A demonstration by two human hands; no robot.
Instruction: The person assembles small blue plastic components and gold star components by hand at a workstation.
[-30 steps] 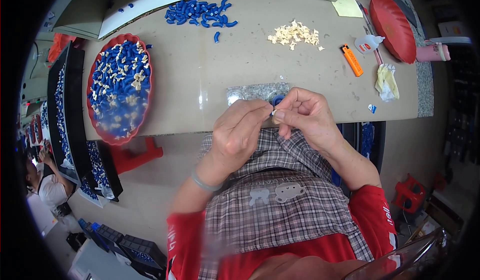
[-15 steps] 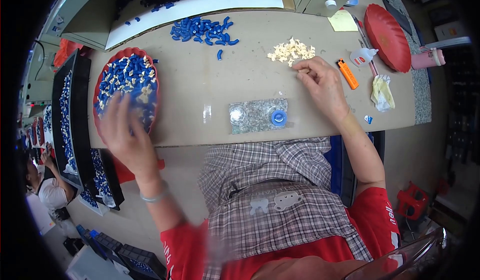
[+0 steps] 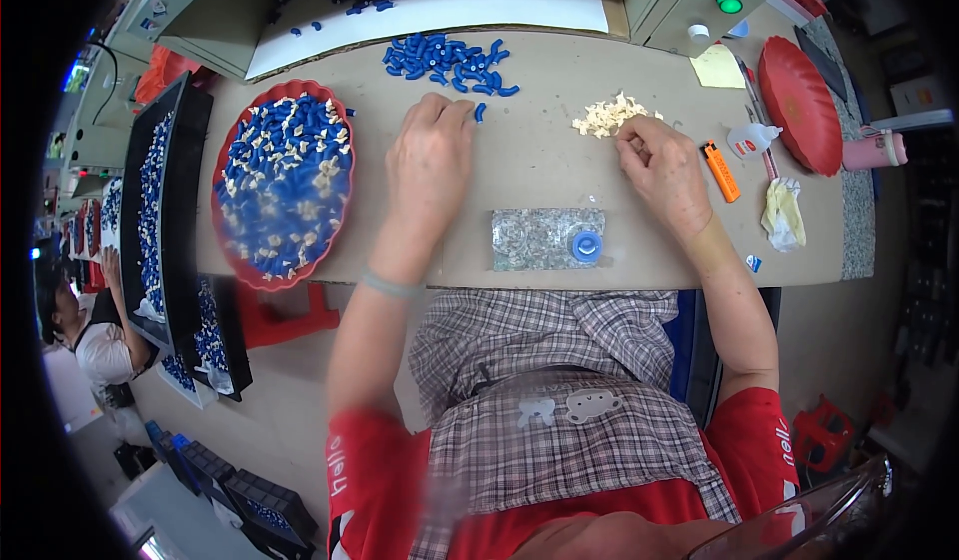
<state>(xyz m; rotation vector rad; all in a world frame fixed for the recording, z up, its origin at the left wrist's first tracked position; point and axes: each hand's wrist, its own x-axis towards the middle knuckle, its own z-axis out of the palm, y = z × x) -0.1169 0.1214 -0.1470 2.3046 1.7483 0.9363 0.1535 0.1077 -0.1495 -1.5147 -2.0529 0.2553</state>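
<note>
My left hand (image 3: 432, 158) is over the table with its fingers bent downward. Its fingertips are hidden, and a single curved blue piece (image 3: 479, 112) lies right beside them. Behind that hand is a loose pile of blue tube-like pieces (image 3: 445, 60). At the near edge of a heap of small cream pieces (image 3: 611, 113), my right hand (image 3: 664, 172) has thumb and forefinger pinched together; whatever is between them cannot be made out. Between my forearms lies a speckled plate (image 3: 529, 240) with a round blue cup-like part (image 3: 586, 247) on its right end.
A red scalloped tray (image 3: 345, 210) of mixed blue and cream pieces stands at left, beside black trays (image 3: 180, 210). At right are an orange lighter (image 3: 721, 172), a white squeeze bottle (image 3: 751, 139), a crumpled cloth (image 3: 784, 214) and another red tray (image 3: 799, 105). A co-worker (image 3: 100, 335) sits far left.
My left hand has moved from above the red tray rightward to the lone blue piece. My right hand stays by the cream heap. The whole view has shifted slightly.
</note>
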